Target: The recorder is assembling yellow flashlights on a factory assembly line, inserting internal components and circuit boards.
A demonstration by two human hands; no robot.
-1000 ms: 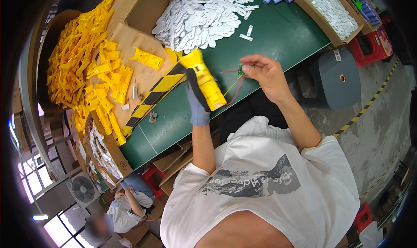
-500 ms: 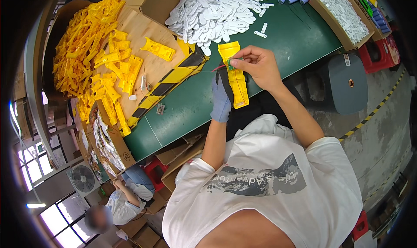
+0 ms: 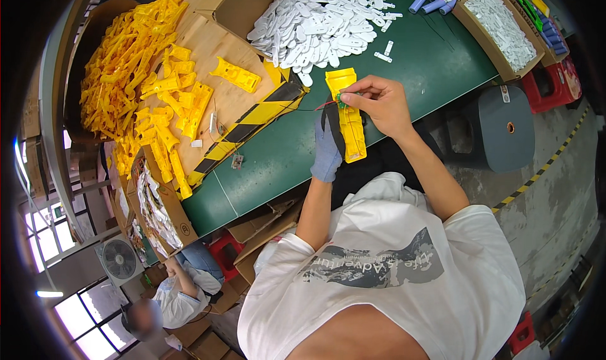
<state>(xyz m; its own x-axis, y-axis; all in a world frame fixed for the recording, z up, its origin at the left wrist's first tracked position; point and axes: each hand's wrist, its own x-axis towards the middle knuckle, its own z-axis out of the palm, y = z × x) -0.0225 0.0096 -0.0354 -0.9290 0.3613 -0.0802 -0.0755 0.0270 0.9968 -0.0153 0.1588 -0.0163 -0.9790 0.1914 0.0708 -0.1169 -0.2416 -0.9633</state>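
My left hand (image 3: 326, 150), in a grey-blue glove with dark fingers, grips a long yellow plastic shell (image 3: 354, 136) from its left side. The hollow face of the shell is turned up, and a thin wire runs along inside it. Over the upper half of the shell, my bare right hand (image 3: 387, 109) pinches a small green circuit board (image 3: 341, 100) between thumb and fingertips. From the board, thin red and dark wires (image 3: 322, 105) stick out to the left. My fingers hide part of the board, so I cannot tell whether it touches the shell.
Beyond my hands, white plastic pieces (image 3: 315, 29) are heaped on the green table (image 3: 435, 70). Yellow shells (image 3: 120, 76) pile up on a wooden board at left. A box of small white parts (image 3: 502, 29) and purple cylindrical cells (image 3: 434, 5) lie far right. Another person (image 3: 183, 294) sits lower left.
Both hands, with the shell and the board, appear slightly lower and further right, as does the table behind them. The right fingers stay pinched on the circuit board.
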